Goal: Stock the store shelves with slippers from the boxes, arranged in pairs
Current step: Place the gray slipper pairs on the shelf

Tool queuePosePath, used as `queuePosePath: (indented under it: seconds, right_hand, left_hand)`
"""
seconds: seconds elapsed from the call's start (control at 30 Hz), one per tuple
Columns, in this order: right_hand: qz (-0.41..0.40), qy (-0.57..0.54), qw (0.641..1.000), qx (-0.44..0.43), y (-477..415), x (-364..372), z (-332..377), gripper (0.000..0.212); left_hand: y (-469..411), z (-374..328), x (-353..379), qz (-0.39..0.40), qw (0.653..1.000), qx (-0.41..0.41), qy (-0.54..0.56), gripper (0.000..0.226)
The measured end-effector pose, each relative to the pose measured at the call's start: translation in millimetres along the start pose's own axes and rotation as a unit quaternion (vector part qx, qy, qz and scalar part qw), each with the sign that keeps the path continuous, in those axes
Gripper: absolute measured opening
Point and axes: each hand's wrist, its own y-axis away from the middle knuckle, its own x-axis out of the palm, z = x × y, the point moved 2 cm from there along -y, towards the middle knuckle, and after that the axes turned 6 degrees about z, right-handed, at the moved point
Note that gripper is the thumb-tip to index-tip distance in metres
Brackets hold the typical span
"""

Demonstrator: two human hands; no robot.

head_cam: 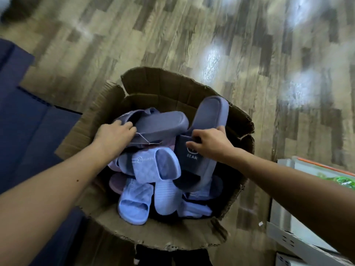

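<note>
Left grip (115, 134): closed round one slate-blue foam slipper (159, 125) at its strap.
Right grip (209, 144): pinched the matching BEAR-marked slipper (210, 114), evidently to pair them.
Source: torn brown cardboard box (163, 83).

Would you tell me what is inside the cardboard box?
Two dark blue slippers in the left hand and right hand; light blue and mauve slippers beneath hide the bottom.

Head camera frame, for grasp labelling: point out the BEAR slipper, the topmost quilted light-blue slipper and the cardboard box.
BEAR slipper (192, 164): head view, strap below the lettering.
topmost quilted light-blue slipper (146, 167): head view, quilted strap.
cardboard box (163, 85): head view, far flap.
</note>
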Motion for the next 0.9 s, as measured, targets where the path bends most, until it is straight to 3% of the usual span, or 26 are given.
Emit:
queuePosePath:
  seconds: [0.07, 0.2, 0.33, 0.43, 0.63, 0.73, 0.83, 0.9]
  right_hand:
    - [-0.017, 0.051, 0.998, -0.032, 7, -28, 18, 0.021]
    - [-0.048, 0.113, 0.991, -0.051, 26, -97, 49, 0.027]
    - [-0.096, 0.039, 0.994, -0.034, 47, -167, 85, 0.035]
    - [-0.142, -0.007, 0.989, -0.033, 72, -206, 115, 0.043]
    - [-0.165, -0.034, 0.983, -0.068, 122, -250, 173, 0.025]
    - [-0.175, -0.046, 0.976, -0.122, 152, -254, 193, 0.019]
    - [-0.194, -0.029, 0.959, -0.203, 178, -262, 207, 0.034]
    - [-0.192, -0.011, 0.949, -0.250, 194, -268, 216, 0.047]
  left_hand:
    - [11, 9, -19, -0.054, 0.998, 0.009, 0.038, 0.032]
    - [36, 32, -84, -0.068, 0.995, -0.026, 0.062, 0.021]
    - [72, 55, -142, -0.093, 0.986, -0.061, 0.121, 0.039]
    - [101, 66, -187, -0.145, 0.978, -0.088, 0.120, 0.038]
    - [164, 79, -251, -0.187, 0.965, -0.164, 0.082, 0.036]
    - [196, 78, -275, -0.169, 0.954, -0.216, 0.124, 0.026]
    - [223, 71, -305, -0.215, 0.937, -0.224, 0.158, 0.020]
    - [234, 66, -317, -0.181, 0.938, -0.242, 0.170, 0.031]
